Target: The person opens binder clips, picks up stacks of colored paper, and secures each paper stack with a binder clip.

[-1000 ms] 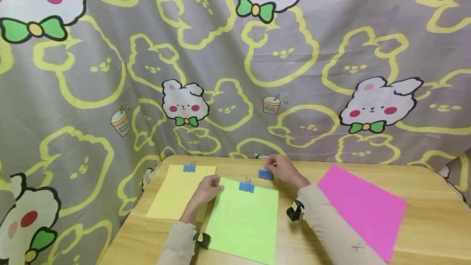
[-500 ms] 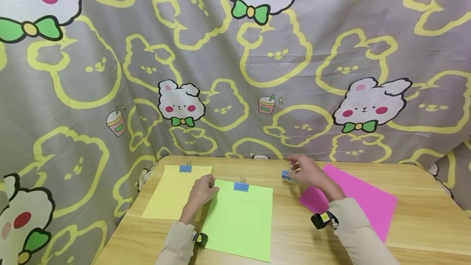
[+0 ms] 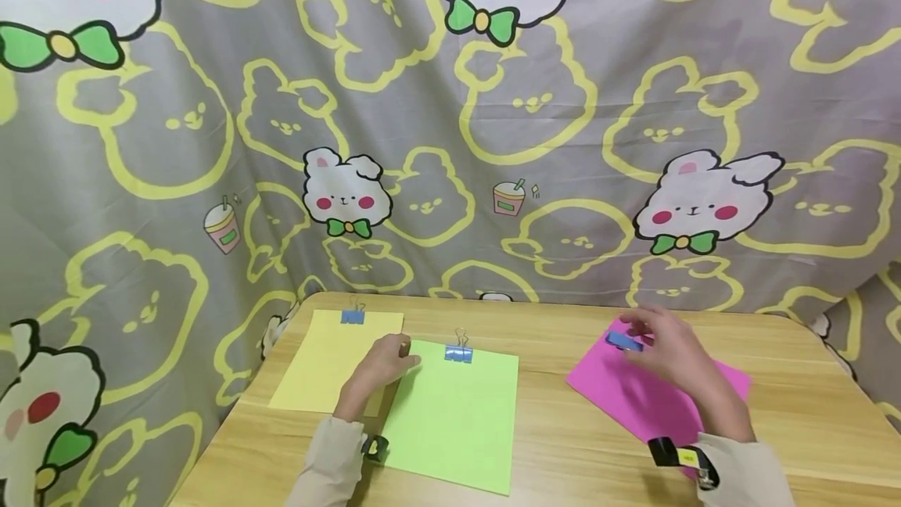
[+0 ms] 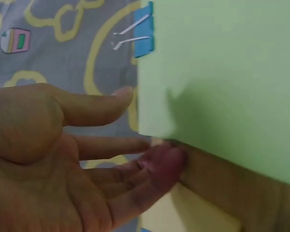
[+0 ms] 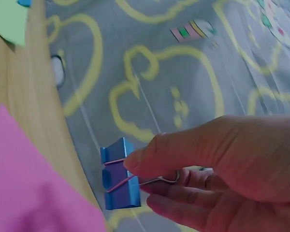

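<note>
My right hand (image 3: 672,350) holds a blue binder clip (image 5: 121,176) between thumb and fingers, above the magenta paper (image 3: 598,374). In the right wrist view the thumb lies on the clip's body, and one wire handle points back toward the fingers. My left hand (image 3: 380,366) is at the upper left corner of the light green paper (image 3: 450,421). In the left wrist view its thumb is extended and its fingers are loosely bent by the paper's edge; whether they touch it is hard to tell. Another blue binder clip (image 3: 459,354) grips the green paper's top edge.
Yellow paper (image 3: 324,366) lies at the left, partly behind my left hand, with a blue binder clip (image 3: 353,318) on its top edge. All the papers lie on a wooden table (image 3: 556,452). A grey patterned curtain (image 3: 436,124) hangs behind the table's far edge.
My right hand has picked up the binder clip from the back of the table and carried it right, over the magenta paper. My left hand has stayed by the green paper's corner.
</note>
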The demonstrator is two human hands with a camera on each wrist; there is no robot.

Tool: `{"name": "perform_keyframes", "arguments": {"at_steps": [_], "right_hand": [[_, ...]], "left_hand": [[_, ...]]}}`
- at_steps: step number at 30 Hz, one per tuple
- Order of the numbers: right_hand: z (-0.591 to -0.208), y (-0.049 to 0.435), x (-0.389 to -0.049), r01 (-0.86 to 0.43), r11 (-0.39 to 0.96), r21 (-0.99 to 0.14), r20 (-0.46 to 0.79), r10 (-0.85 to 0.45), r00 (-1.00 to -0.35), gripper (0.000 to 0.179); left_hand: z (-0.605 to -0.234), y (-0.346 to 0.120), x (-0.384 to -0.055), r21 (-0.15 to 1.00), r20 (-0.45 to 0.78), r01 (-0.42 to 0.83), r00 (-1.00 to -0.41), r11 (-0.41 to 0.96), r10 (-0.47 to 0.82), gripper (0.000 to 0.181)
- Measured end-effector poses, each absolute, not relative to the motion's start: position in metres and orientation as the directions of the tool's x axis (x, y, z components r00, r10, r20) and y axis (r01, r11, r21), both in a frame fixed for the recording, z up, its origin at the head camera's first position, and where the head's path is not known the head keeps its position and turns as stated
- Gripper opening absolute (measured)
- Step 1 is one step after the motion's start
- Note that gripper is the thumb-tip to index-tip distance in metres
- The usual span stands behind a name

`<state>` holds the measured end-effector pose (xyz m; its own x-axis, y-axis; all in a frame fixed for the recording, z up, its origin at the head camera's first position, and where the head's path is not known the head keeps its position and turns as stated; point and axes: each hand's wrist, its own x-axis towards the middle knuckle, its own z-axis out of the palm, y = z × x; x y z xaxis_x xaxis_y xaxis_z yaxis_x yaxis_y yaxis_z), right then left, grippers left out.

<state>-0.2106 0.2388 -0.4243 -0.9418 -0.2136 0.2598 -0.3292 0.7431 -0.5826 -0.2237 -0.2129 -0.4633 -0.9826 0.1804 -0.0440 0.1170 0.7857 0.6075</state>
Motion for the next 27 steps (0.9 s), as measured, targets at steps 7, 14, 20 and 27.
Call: {"name": "perform_keyframes", "arguments": {"at_steps": [7,14,20,27], "right_hand": [[-0.432,0.278,-0.200,-0.212,0.751,-0.626,0.161,-0.141,-0.977,0.050],[-0.434,0.305,-0.193,-0.141,0.722,-0.677,0.093,-0.106,-0.990,0.052],[-0.434,0.317,-0.187,-0.120,0.723,-0.681,0.054,-0.114,-0.992,0.057],[-0.435,0.339,-0.177,-0.072,0.683,-0.727,-0.041,-0.148,-0.988,0.060]], "left_hand": [[-0.444,-0.188,-0.207,0.569,0.006,0.113,-0.991,0.814,0.134,0.053],[-0.434,-0.136,-0.200,0.569,0.092,0.242,-0.969,0.786,0.231,0.047],[-0.429,-0.088,-0.200,0.571,0.080,0.373,-0.912,0.731,0.403,0.043],[-0.437,-0.033,-0.210,0.579,0.017,0.431,-0.855,0.692,0.518,0.041]]}}
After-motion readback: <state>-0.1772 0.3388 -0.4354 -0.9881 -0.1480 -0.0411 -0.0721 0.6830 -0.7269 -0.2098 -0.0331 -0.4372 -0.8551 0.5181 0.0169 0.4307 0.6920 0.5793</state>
